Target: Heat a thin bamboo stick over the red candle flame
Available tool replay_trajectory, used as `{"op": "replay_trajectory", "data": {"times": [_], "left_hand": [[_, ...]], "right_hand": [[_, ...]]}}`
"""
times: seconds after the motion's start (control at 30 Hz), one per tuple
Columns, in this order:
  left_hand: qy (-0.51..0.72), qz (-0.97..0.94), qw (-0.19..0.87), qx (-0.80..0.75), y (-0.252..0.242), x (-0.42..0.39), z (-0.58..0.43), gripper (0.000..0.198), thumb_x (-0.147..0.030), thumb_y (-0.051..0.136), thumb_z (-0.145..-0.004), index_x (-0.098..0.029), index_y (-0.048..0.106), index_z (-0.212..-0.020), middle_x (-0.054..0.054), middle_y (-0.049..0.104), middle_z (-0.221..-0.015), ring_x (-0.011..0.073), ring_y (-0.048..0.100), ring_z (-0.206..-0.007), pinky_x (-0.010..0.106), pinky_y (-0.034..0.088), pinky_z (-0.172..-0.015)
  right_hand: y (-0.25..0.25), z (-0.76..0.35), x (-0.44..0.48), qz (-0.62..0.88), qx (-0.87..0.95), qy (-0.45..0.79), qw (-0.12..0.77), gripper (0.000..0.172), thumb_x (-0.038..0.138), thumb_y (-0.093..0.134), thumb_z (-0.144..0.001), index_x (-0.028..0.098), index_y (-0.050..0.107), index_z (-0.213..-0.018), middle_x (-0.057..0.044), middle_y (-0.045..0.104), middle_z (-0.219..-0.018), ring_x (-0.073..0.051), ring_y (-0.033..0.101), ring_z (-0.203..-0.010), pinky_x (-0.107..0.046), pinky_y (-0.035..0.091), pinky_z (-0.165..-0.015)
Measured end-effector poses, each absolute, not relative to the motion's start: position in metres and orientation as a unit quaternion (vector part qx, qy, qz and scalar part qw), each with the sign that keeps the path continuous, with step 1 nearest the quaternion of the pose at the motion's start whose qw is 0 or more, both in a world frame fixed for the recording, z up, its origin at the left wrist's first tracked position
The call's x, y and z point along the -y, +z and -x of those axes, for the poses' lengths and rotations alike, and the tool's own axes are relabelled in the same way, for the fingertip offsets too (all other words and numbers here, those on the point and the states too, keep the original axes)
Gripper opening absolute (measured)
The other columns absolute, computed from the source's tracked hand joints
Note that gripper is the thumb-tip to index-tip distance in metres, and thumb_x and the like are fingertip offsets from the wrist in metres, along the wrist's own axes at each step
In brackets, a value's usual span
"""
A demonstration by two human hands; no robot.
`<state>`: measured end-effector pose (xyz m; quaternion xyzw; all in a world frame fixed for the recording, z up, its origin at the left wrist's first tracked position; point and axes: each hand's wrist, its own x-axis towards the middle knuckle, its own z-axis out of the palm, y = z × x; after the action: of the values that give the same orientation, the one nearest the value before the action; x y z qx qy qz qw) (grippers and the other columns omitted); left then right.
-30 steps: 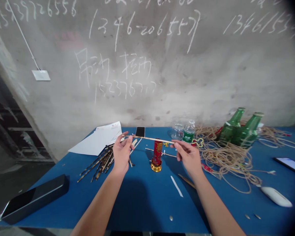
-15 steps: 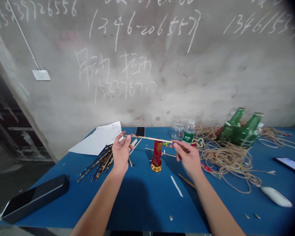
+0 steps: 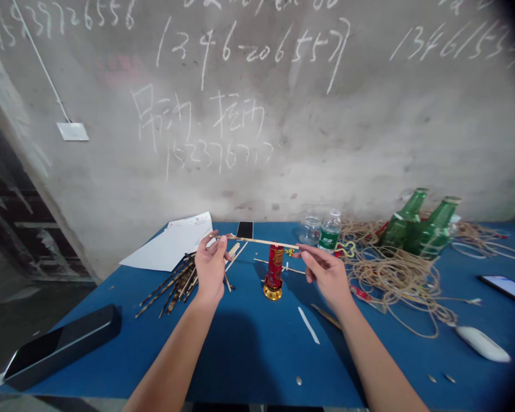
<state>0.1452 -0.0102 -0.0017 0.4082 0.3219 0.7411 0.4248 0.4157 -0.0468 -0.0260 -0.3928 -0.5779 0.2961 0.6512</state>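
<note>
A thin bamboo strip (image 3: 257, 241) spans between my two hands, nearly level, over a red candle (image 3: 275, 266) in a gold holder (image 3: 272, 293). My left hand (image 3: 212, 263) is closed, pinching the strip's darker left end between thumb and fingers. At the pale right end, my right hand (image 3: 326, 273) grips it with thumb and fingertips. The strip's middle right part passes at the candle's top; a flame is too small to make out. Another thin stick (image 3: 264, 261) with a white piece at its crossing lies behind the candle. Several browned strips (image 3: 182, 280) lie beside my left hand.
White papers (image 3: 167, 243) and a phone (image 3: 245, 229) lie at the back. A glass jar (image 3: 310, 230), a water bottle (image 3: 329, 232), green bottles (image 3: 433, 226) and coiled cord (image 3: 390, 274) fill the right. A white strip (image 3: 309, 325) and dark case (image 3: 64, 346) are nearer.
The bamboo strip and the fingers of my right hand have shifted slightly left. The rest of the table looks the same.
</note>
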Motion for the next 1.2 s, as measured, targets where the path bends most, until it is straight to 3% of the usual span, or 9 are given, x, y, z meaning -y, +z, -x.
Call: {"op": "replay_trajectory", "data": {"times": [1.2], "left_hand": [[0.752, -0.373, 0.430, -0.332, -0.0002, 0.0089, -0.1440, 0.057, -0.046, 0.090, -0.076, -0.020, 0.062, -0.120, 0.008, 0.077, -0.108, 0.0037, 0.052, -0.053, 0.019, 0.041, -0.051]], "right_hand": [[-0.0192, -0.4130, 0.0517, 0.401, 0.591, 0.295, 0.634, 0.039, 0.053, 0.074, -0.092, 0.023, 0.081, -0.116, -0.009, 0.080, -0.098, -0.011, 0.052, -0.045, -0.028, 0.045, -0.043]]}}
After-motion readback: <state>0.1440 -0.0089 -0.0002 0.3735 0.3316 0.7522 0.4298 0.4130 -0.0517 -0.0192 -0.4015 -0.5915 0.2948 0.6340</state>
